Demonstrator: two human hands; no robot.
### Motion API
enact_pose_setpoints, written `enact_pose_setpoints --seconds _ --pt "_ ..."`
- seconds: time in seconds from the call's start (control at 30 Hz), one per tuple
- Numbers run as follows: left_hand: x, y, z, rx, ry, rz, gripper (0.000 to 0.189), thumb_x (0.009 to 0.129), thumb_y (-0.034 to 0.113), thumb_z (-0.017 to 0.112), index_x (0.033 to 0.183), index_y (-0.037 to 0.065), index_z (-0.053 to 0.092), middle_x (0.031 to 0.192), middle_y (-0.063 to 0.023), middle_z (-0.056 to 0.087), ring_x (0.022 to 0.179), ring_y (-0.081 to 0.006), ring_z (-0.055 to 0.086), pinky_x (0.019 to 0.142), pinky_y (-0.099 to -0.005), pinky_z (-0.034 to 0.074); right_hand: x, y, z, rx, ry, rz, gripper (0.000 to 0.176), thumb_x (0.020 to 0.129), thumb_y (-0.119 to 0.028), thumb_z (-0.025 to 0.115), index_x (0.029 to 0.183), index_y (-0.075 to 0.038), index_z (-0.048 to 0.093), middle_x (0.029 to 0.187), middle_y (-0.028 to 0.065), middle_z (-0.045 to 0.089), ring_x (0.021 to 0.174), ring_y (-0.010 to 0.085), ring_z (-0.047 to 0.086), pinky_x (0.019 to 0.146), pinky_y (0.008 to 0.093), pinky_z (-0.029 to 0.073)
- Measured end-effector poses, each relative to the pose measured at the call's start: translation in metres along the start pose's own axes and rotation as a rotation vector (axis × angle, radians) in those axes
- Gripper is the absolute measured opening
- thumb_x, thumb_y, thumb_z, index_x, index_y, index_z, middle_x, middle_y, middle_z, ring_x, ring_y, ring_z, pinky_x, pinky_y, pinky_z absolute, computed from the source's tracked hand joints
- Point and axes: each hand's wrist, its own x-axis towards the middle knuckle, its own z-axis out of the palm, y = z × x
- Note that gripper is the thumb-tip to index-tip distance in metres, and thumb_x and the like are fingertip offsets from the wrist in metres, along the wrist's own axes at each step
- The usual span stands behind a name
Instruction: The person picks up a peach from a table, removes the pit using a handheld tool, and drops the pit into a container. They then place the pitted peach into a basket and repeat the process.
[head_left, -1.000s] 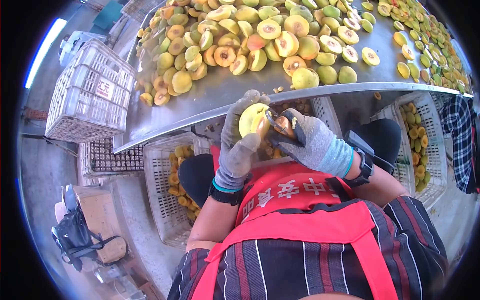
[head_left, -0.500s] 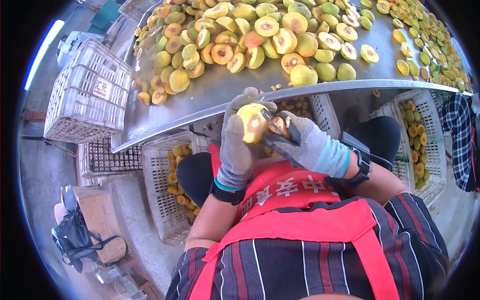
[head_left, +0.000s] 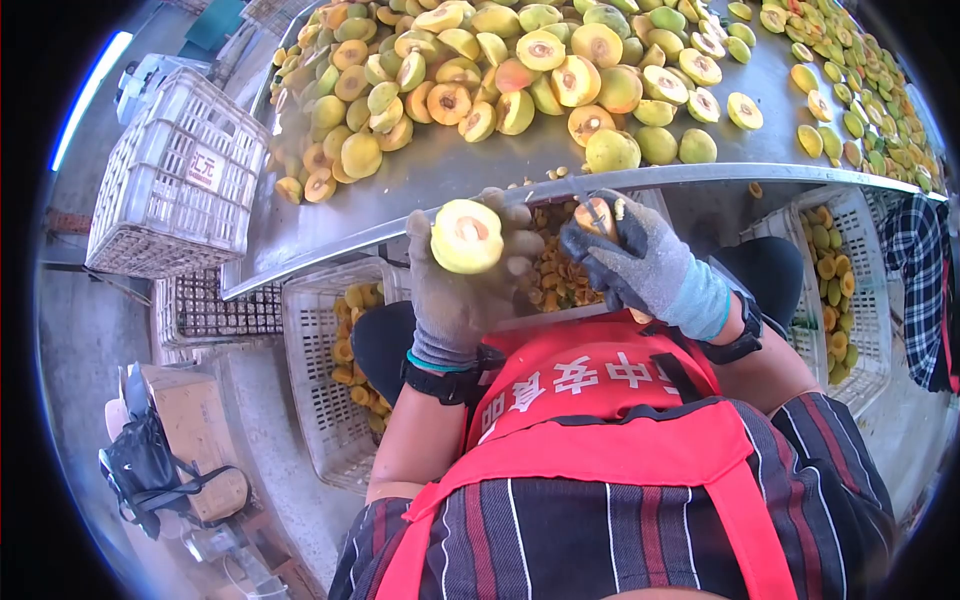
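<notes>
My left hand [head_left: 455, 295], in a grey glove, holds a halved yellow fruit [head_left: 466, 236] with its cut face up and an empty pit hollow showing. My right hand [head_left: 640, 262], also gloved, grips a small pitting tool [head_left: 596, 213] with a brown bit at its tip, a little right of the fruit half. Both hands hover just below the front edge of a steel table [head_left: 420, 195]. A heap of whole and halved yellow-green fruits [head_left: 500, 70] covers the table.
Under the table edge sit white plastic crates: one with pits [head_left: 560, 270] between the hands, one with fruit halves [head_left: 335, 360] at the left, another [head_left: 835, 280] at the right. An empty white crate [head_left: 175, 180] stands left. A black bag [head_left: 150, 470] lies lower left.
The hands have come apart: my left hand turned the fruit half cut face up and moved left, while my right hand lifted the tool away to the right.
</notes>
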Motion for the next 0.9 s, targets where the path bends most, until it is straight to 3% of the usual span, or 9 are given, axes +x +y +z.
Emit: enact_pose_setpoints --seconds 0.13,0.23,0.37,0.5,0.57,0.67,0.8,0.87,0.9 --pt "-0.002 -0.002 -0.014 0.109 -0.130 0.118 0.058 0.085 0.045 0.055 0.126 0.006 0.042 0.113 -0.0176 0.053 0.088 -0.0282 0.060 0.064 -0.0297 0.052 0.005 0.004 0.006 -0.258 -0.011 -0.242 0.034 0.081 -0.021 0.065 0.105 -0.001 0.052 0.078 0.0103 0.061 0.067 0.0191 0.060 0.062 0.0320 0.048" --pt "-0.006 0.000 -0.015 0.230 -0.210 0.131 0.054 0.087 0.044 0.052 0.124 0.006 0.043 0.115 -0.0173 0.053 0.085 -0.0273 0.061 0.062 -0.0296 0.052 0.010 0.007 0.006 -0.652 -0.052 -0.377 0.038 0.080 -0.030 0.065 0.102 -0.002 0.052 0.084 0.0203 0.061 0.080 0.0377 0.059 0.068 0.0406 0.049" --pt "-0.007 0.002 -0.008 0.312 -0.083 0.100 0.053 0.091 0.048 0.043 0.120 0.004 0.045 0.113 -0.0162 0.055 0.082 -0.0252 0.062 0.060 -0.0296 0.053 0.016 0.012 0.013 -0.642 -0.075 -0.506 0.040 0.080 -0.033 0.063 0.102 -0.001 0.052 0.079 0.0200 0.061 0.073 0.0371 0.061 0.063 0.0415 0.049" --pt "-0.010 0.001 0.002 0.275 -0.182 0.008 0.057 0.093 0.051 0.035 0.118 0.002 0.046 0.109 -0.0146 0.056 0.087 -0.0228 0.061 0.068 -0.0310 0.053 0.016 0.009 0.019 -0.778 -0.068 -0.420 0.042 0.082 -0.020 0.062 0.114 0.001 0.046 0.079 0.0207 0.060 0.075 0.0401 0.059 0.064 0.0407 0.047" --pt "-0.013 -0.013 0.013 0.540 0.106 0.197 0.070 0.087 0.063 0.035 0.119 0.002 0.047 0.095 -0.0114 0.062 0.059 -0.0161 0.061 0.041 -0.0192 0.046 0.015 0.007 0.022 -0.792 -0.063 -0.401 0.045 0.081 -0.021 0.062 0.117 0.001 0.044 0.079 0.0212 0.060 0.076 0.0403 0.058 0.064 0.0411 0.047" --pt "-0.006 -0.019 0.004 0.643 0.078 0.316 0.061 0.090 0.055 0.039 0.117 0.001 0.049 0.096 -0.0105 0.061 0.069 -0.0164 0.062 0.044 -0.0213 0.047 0.011 0.006 0.026 -0.852 -0.042 -0.369 0.050 0.079 -0.020 0.063 0.119 0.001 0.043 0.079 0.0223 0.060 0.075 0.0404 0.058 0.064 0.0410 0.047" --pt "0.002 -0.026 -0.006 0.637 0.103 0.428 0.053 0.092 0.048 0.042 0.116 0.001 0.049 0.096 -0.0106 0.060 0.074 -0.0159 0.062 0.042 -0.0216 0.047 0.016 0.019 0.032 -0.706 0.003 -0.747 0.050 0.078 -0.019 0.063 0.117 0.006 0.042 0.076 0.0240 0.058 0.072 0.0410 0.058 0.062 0.0426 0.047" --pt "-0.003 -0.017 -0.001 0.621 0.101 0.269 0.037 0.095 0.033 0.043 0.107 0.001 0.055 0.099 -0.0074 0.059 0.090 -0.0135 0.056 0.080 -0.0273 0.046 0.014 0.018 0.031 -0.631 -0.013 -0.877 0.050 0.078 -0.018 0.062 0.116 0.007 0.041 0.075 0.0248 0.058 0.072 0.0410 0.059 0.062 0.0429 0.047" --pt "-0.005 -0.011 0.004 0.618 0.101 0.264 0.037 0.095 0.033 0.043 0.107 0.001 0.055 0.099 -0.0074 0.059 0.090 -0.0135 0.056 0.080 -0.0273 0.046 0.009 0.009 0.029 -0.752 -0.067 -0.553 0.050 0.078 -0.016 0.062 0.117 0.006 0.041 0.075 0.0243 0.058 0.072 0.0405 0.059 0.062 0.0430 0.047"
